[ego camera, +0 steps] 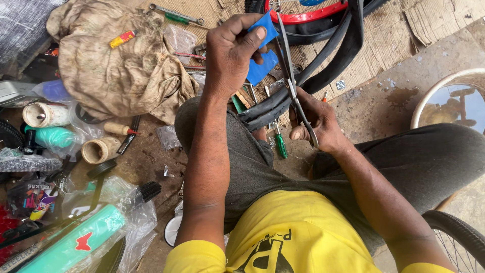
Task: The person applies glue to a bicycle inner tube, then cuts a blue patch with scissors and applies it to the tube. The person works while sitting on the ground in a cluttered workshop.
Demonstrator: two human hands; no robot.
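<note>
My left hand (233, 50) pinches a blue rubber patch sheet (263, 48) between thumb and fingers, held up over my knees. My right hand (316, 121) grips the handles of a pair of steel scissors (289, 65), whose blades point up along the right edge of the blue sheet. A black inner tube (313, 76) lies across my left knee and runs up to a red-rimmed wheel (308, 15) at the top.
A dirty beige cloth (116, 65) with a small glue tube (123, 38) lies at upper left. Bottles, rolls and plastic bags crowd the left side. A green-handled screwdriver (280, 144) sits between my legs. A water basin (452, 101) stands at the right; a wrench (177, 15) lies near the top.
</note>
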